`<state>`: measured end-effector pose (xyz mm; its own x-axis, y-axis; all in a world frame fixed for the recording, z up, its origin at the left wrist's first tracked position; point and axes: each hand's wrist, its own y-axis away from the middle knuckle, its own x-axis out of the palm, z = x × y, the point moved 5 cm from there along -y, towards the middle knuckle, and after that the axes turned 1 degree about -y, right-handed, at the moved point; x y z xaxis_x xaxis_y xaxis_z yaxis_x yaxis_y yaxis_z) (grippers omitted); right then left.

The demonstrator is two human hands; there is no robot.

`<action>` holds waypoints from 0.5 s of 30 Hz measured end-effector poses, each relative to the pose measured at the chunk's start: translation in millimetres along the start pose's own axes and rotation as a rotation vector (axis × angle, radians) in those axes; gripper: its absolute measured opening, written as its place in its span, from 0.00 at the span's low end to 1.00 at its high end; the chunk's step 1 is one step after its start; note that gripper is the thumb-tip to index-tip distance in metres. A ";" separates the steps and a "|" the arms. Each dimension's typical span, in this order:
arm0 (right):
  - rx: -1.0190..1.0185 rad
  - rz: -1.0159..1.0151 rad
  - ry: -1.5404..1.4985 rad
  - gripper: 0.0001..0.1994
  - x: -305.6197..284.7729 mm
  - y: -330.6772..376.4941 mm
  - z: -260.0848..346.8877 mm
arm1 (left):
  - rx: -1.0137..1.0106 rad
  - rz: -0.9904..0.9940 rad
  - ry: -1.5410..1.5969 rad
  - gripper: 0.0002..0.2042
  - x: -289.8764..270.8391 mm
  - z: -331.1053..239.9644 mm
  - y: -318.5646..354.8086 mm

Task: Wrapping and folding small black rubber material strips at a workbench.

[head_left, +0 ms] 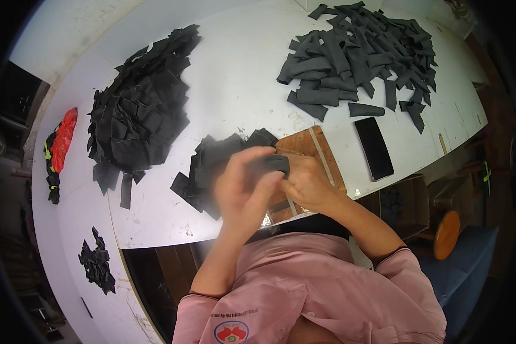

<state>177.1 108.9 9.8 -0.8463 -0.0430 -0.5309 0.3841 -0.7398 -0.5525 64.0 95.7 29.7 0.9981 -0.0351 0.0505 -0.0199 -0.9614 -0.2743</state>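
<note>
A dark grey fabric piece (pixel 275 164), bent into a tube-like shape, is held between my hands above the near edge of the white table. My left hand (pixel 243 186) closes around it with the thumb on the near side and the fingers over the top. My right hand (pixel 307 180) pinches at its right end, its fingertips partly hidden behind the fabric. Under and beside my left hand lies a small heap of black fabric pieces (pixel 212 150). Below my right hand is a brown board (pixel 301 144) with a pale strip across it.
A large pile of flat black pieces (pixel 137 109) lies at the left. Rolled dark grey tubes (pixel 350 57) are heaped at the far right, near a black phone (pixel 374 148). A red plastic bag (pixel 67 137) and a small black pile (pixel 97 264) lie farther left. An orange stool (pixel 445 235) stands right.
</note>
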 end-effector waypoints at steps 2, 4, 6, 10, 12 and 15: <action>-0.025 -0.037 -0.006 0.09 -3.4 2.1 3.8 | 0.039 0.018 -0.043 0.09 3.8 -5.6 -1.1; 0.003 -0.038 -0.030 0.09 5.8 9.9 -6.7 | -0.043 0.181 -0.321 0.08 7.8 0.2 -6.8; 0.045 -0.044 -0.019 0.09 13.9 15.6 -12.2 | -0.043 0.250 -0.271 0.09 2.2 16.9 -7.4; 0.089 -0.034 0.003 0.10 17.9 18.2 -17.2 | -0.030 0.199 -0.216 0.10 4.3 9.6 -0.8; 0.099 -0.035 0.005 0.10 14.0 15.1 -15.9 | -0.059 0.039 -0.040 0.11 2.7 3.3 0.6; 0.062 0.030 0.078 0.12 8.0 11.9 -9.2 | 0.035 -0.017 -0.018 0.10 -2.6 -9.6 3.0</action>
<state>178.3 105.9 -7.0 -0.8024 -0.0148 -0.5966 0.3830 -0.7794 -0.4958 60.8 90.4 37.9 0.9992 -0.0133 0.0381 -0.0010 -0.9517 -0.3072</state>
